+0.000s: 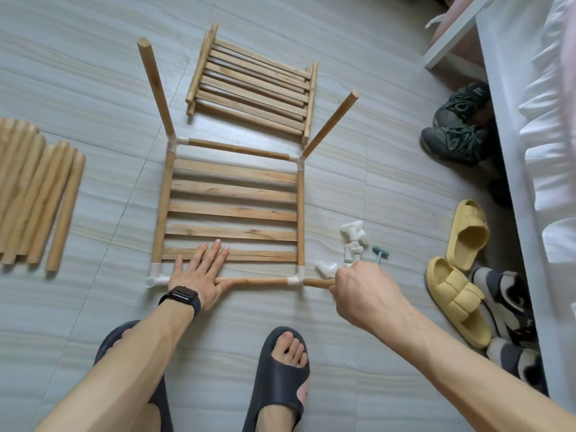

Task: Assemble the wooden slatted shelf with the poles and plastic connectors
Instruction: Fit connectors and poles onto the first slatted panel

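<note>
A wooden slatted shelf [233, 210] lies flat on the floor, framed by poles joined with white plastic connectors at its corners. Two poles [156, 88] [330, 124] stand up from the far corners. My left hand [199, 272] lies flat with straight fingers on the nearest slat and the front pole. My right hand [358, 288] grips a short pole [318, 282] whose tip sits at the front right connector [294, 280]. The front left connector [154, 280] has an open socket. Loose white connectors [350, 244] lie just beyond my right hand.
A stack of spare slatted shelves [252, 85] lies behind the frame. A bundle of loose poles [34, 194] lies at the left. A small green tool [380, 252] rests by the connectors. Shoes and yellow slippers [461, 266] crowd the right, beside a white bed frame [511, 151].
</note>
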Motion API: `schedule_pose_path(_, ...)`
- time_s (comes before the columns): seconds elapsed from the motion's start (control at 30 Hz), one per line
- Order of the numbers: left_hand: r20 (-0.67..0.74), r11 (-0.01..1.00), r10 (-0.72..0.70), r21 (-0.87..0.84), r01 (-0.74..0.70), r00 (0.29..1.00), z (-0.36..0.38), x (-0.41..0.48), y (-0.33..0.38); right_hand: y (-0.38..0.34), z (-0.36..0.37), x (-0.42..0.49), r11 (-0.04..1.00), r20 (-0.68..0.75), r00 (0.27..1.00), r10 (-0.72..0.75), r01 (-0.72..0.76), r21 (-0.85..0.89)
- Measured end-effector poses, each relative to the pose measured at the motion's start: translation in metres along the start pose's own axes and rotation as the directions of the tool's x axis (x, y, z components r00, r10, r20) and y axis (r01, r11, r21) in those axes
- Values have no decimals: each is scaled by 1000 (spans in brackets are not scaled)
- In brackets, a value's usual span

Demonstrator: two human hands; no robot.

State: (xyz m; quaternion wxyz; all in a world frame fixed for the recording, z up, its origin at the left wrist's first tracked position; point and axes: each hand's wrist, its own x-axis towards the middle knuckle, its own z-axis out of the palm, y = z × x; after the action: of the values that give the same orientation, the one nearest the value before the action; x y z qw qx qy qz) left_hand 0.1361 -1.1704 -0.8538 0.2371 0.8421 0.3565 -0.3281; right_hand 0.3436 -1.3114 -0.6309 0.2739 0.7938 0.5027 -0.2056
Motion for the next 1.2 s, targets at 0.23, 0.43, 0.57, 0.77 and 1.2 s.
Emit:
schedule_pose_path(0.23,-21,1000,6,-2,-6,1000,0,0,1,-10,3,-1,980,21,992,128,-130,152)
schedule_pose_path(0.43,-35,999,6,-35,-8,999,0,-4,5,-10,-1,-1,980,34,987,154,-157,125)
schedule_pose_path(0.57,-57,993,16,-113,-22,998,-7,-12,11,-10,0,-6,997,-10,999,50,-51,-61)
schedule_pose_path(0.77,-289,958,0,-274,-83,957,-26,-43,-13,-38,8,6,891,44,998,-36,52,-452)
schedule_pose_path(1.2,-232,828,-534,-340,447,813,-24,-101,-204,-193,45,96,873,196,878,-436,465,-143)
